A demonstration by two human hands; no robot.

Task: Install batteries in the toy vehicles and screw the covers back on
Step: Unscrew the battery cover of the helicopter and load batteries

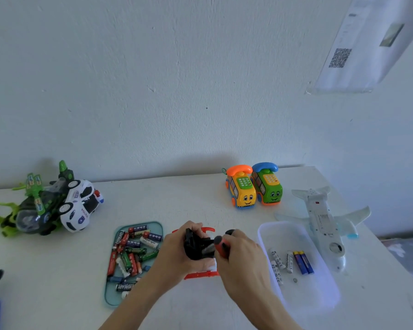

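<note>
A red-and-black toy vehicle (198, 248) is shown at the near centre of the white desk (188, 198), turned so that its black underside faces up. It is grasped by the left hand (177, 248), whose fingers are curled round its body. A screwdriver (218, 242) with a red-and-black handle is gripped by the right hand (243, 256), its shaft directed at the underside; the tip cannot be made out. At 9 o'clock of the vehicle, just beside the left wrist, a teal tray (157, 226) filled with loose batteries (131, 256) is seen. At 3 o'clock a clear bin (320, 303) containing a few batteries (303, 262) is placed, with a white toy airplane (324, 225) lying beyond it at 2 o'clock. Two toy phone buses (254, 186) are set side by side at 1 o'clock near the wall. At 10 o'clock a police car (81, 208) is leaned against a green toy (34, 210).
</note>
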